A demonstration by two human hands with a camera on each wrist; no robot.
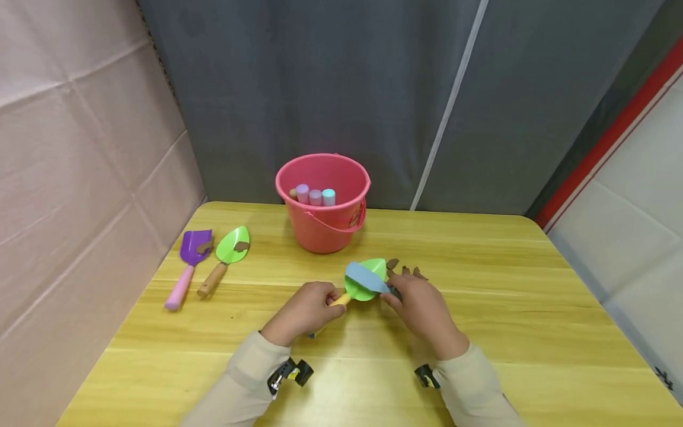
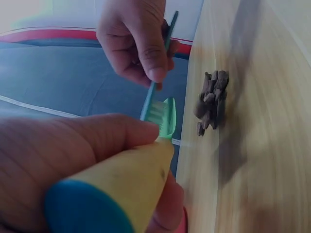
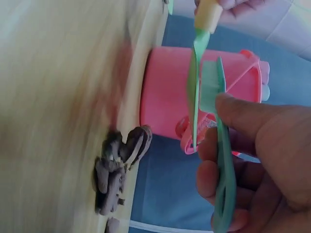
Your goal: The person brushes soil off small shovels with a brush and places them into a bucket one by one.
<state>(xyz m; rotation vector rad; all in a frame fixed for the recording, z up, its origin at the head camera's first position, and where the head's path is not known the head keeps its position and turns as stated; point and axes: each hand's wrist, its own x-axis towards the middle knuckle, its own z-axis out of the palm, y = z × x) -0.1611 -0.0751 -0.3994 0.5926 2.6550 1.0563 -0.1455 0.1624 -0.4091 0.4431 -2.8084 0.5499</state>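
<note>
My left hand point(image 1: 304, 311) grips the yellow handle point(image 2: 131, 179), blue at its end, of a small green trowel point(image 1: 363, 294). A blue-green brush point(image 3: 225, 165) is held by its handle in my right hand point(image 1: 425, 308), the thumb lying along it. The brush head lies across the trowel blade in the head view. In the right wrist view its bristles point(image 3: 209, 87) face the blade; whether they touch it I cannot tell. Below both tools, on the table, is a pile of brown bark-like pieces point(image 3: 111, 177), partly hidden by my right hand in the head view.
A pink bucket point(image 1: 322, 234) with several purple, turquoise and wooden handle ends inside stands at the back. On the left of the wooden table point(image 1: 507, 284) lie a purple shovel point(image 1: 192, 246) and another green trowel point(image 1: 229, 244), each with a brown piece. A grey curtain point(image 1: 320, 77) hangs behind.
</note>
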